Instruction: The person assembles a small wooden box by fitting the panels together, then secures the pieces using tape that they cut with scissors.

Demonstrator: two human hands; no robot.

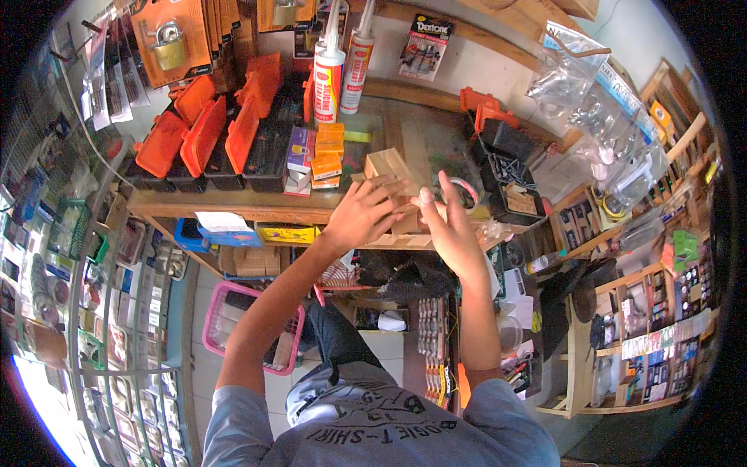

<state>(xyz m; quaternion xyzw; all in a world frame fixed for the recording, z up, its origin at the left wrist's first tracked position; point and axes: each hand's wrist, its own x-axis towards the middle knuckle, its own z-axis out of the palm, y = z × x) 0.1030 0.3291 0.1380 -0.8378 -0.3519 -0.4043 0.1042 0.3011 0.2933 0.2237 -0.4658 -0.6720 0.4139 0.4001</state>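
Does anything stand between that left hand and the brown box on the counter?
Nothing visible: the left hand overlaps the brown box in this view, though I can't tell whether they touch. The small orange boxes stand off to the left.

Apparently a small hardware shop, 2 sealant tubes [328,89] standing on a wooden counter [233,210], a carded padlock [170,53] hanging above, black bins with orange lids [204,138], bagged fittings [611,109] hung up, stocked wooden shelves [580,350] at right.

Cardboard box [387,163] brown; flip lids [204,138] orange, storage bins [266,162] black; sealant cartridge [327,84] white, red lettering; padlock [170,56] gold, backing card [193,56] orange; basket [208,325] pink (loud one); T-shirt [381,445] grey, black print.
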